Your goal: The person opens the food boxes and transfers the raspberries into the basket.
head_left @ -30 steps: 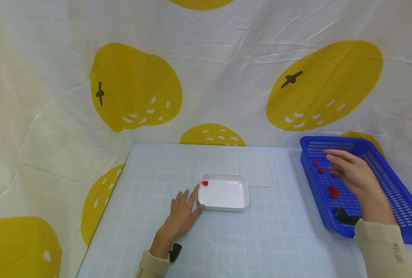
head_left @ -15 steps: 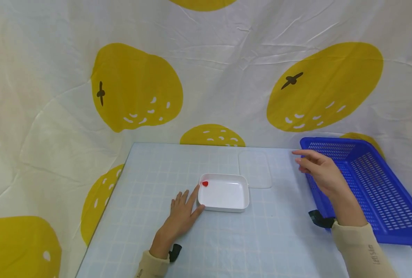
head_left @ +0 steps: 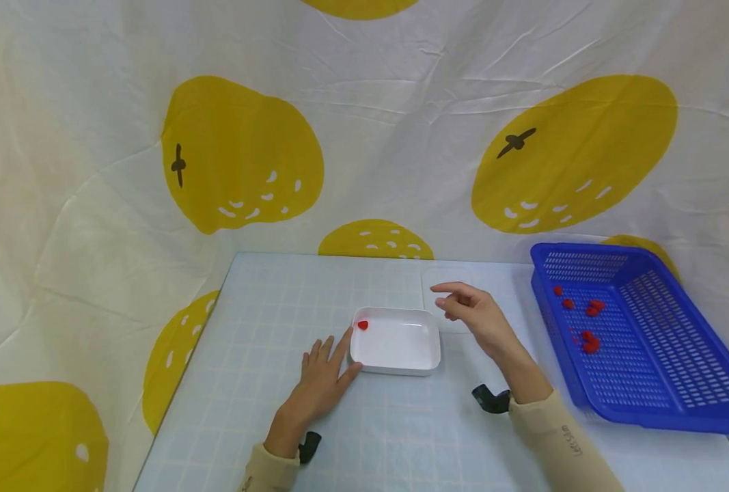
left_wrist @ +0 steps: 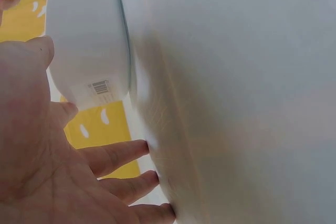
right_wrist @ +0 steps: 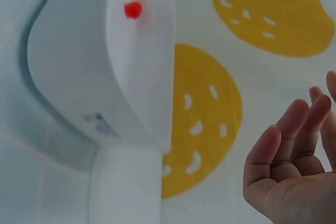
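A white rectangular dish (head_left: 395, 342) stands on the table, with a small red piece (head_left: 363, 325) inside at its far left corner. My left hand (head_left: 321, 386) lies to the left of the dish, fingers spread. Its index finger and thumb reach the dish's left side; in the left wrist view the other fingertips (left_wrist: 137, 148) rest on the tabletop. Over the dish's right rim hovers my right hand (head_left: 477, 318), index finger pointing left and the other fingers bent. Whether something small sits between its thumb and fingers cannot be made out, even in the right wrist view.
A blue mesh basket (head_left: 641, 406) holding several red pieces (head_left: 590, 342) stands at the right. A clear flat lid (head_left: 432, 273) lies behind the dish, partly covered by my right hand. A white cloth (head_left: 401, 157) with yellow fruit prints hangs behind the table.
My right hand has moved left, from over the blue basket to the dish's right side. The red pieces in the basket show again. My left hand and the dish have stayed put.
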Demonstrator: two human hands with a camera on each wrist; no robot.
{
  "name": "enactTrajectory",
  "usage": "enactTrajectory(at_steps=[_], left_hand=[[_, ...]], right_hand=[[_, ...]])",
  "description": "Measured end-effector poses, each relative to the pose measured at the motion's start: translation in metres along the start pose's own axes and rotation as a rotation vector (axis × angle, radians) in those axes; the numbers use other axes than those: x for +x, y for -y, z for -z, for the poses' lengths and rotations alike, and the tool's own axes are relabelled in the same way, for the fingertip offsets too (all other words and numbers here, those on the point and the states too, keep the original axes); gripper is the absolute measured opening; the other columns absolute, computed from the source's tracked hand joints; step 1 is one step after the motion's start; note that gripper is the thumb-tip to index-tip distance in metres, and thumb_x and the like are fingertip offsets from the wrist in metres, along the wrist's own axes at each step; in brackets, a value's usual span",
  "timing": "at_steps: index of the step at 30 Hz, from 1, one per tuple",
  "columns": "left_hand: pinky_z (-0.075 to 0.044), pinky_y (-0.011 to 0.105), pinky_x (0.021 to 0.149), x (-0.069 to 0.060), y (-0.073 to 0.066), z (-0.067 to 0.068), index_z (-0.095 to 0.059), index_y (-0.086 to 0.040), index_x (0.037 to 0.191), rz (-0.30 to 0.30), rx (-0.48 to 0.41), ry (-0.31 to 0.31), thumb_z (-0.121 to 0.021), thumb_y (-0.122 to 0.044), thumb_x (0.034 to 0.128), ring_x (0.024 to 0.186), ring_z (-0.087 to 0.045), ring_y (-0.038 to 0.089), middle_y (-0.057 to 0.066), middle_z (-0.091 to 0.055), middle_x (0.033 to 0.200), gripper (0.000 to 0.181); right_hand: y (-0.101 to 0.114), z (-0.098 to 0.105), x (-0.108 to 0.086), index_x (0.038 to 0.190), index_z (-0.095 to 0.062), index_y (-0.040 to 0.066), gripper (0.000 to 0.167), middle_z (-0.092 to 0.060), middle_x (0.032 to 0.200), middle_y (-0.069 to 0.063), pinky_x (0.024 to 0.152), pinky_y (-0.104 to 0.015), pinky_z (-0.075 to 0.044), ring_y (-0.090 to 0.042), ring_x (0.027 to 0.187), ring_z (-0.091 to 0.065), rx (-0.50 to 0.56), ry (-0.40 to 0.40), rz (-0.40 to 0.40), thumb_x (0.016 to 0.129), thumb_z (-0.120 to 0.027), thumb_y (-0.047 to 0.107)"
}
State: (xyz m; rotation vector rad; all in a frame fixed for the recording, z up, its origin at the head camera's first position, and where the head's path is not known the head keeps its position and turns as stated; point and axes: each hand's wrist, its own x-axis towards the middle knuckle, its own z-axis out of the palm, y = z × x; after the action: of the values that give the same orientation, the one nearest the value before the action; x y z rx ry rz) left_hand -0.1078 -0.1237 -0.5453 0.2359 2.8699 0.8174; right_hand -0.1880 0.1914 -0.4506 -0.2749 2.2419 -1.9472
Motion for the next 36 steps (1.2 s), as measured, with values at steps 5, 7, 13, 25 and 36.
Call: enactTrajectory(at_steps=[5,7,13,25,36], left_hand=[[-0.008,0.069,0.113,0.0,-0.002,0.001,-0.014,-0.032,0.162,0.0,0.001,0.003,-0.047,-0.06,0.0995,0.146,-0.016,0.049,0.022,-0.03,0.158,0.076],[-0.009,0.07,0.113,0.0,-0.002,0.001,-0.014,-0.032,0.162,0.001,0.007,0.006,-0.047,-0.06,0.0995,0.146,-0.016,0.049,0.022,-0.03,0.158,0.076],[-0.01,0.07,0.112,0.0,-0.003,0.003,-0.015,-0.031,0.162,0.004,0.018,0.014,-0.048,-0.06,0.0993,0.145,-0.017,0.05,0.022,-0.031,0.158,0.076],[-0.01,0.07,0.112,0.001,-0.004,0.004,-0.016,-0.031,0.162,0.01,0.022,0.021,-0.049,-0.059,0.0987,0.146,-0.017,0.05,0.022,-0.03,0.158,0.077],[-0.011,0.072,0.111,0.003,-0.001,0.004,-0.015,-0.03,0.162,-0.007,0.027,0.026,-0.047,-0.059,0.0999,0.145,-0.018,0.051,0.023,-0.03,0.158,0.076]], right_hand=[[-0.011,-0.036,0.011,0.124,-0.069,0.005,0.033,-0.061,0.089,-0.024,0.08,-0.041,-0.051,-0.034,0.084,-0.057,0.02,0.011,-0.046,0.095,-0.072,0.02],[-0.015,-0.048,0.014,0.123,-0.07,0.007,0.031,-0.059,0.09,-0.029,0.08,-0.043,-0.051,-0.041,0.085,-0.056,0.036,0.006,-0.063,0.095,-0.072,0.02],[-0.034,-0.076,0.022,0.123,-0.07,0.006,0.031,-0.058,0.087,-0.027,0.084,-0.051,-0.051,-0.053,0.093,-0.054,0.071,-0.004,-0.093,0.094,-0.072,0.016],[-0.058,-0.112,0.033,0.12,-0.074,0.015,0.03,-0.06,0.086,-0.023,0.07,-0.033,-0.047,-0.038,0.083,-0.06,0.042,-0.037,-0.173,0.091,-0.075,0.022],[-0.068,-0.123,0.042,0.125,-0.072,0.013,0.034,-0.07,0.087,-0.013,0.061,-0.026,-0.044,-0.023,0.068,-0.055,-0.088,0.043,-0.171,0.092,-0.074,0.018]])
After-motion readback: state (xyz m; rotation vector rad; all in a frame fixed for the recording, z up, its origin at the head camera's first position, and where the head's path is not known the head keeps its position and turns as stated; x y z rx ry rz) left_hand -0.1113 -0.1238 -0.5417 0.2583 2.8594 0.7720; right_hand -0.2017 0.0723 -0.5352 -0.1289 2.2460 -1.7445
